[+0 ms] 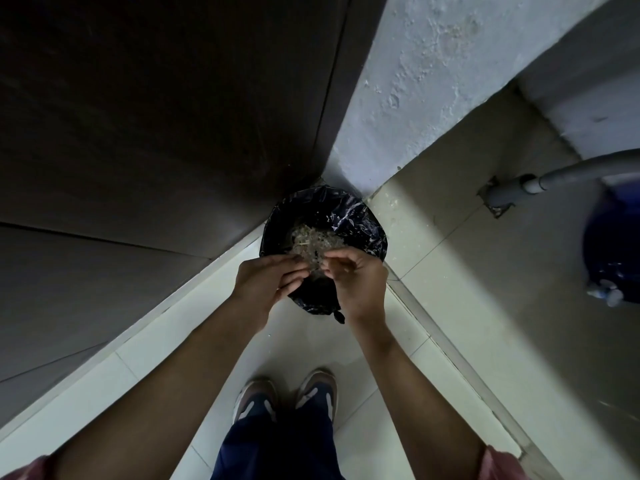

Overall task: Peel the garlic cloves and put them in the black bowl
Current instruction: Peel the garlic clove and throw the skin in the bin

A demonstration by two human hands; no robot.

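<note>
- A dark panel stands beyond the left hand.
- The bin, lined with a black bag, stands below both hands.
- The left hand has straight fingers, which touch the right hand.
- The right hand's fingers are curled; whether they pinch something I cannot tell.
- Some pale dry scraps, maybe garlic skins, lie in the bin just beyond the fingertips.

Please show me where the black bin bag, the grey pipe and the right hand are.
black bin bag (360, 216): head view, on its shiny far rim.
grey pipe (568, 172): head view, on its lighter section.
right hand (360, 285): head view, on the back of the hand.
</note>
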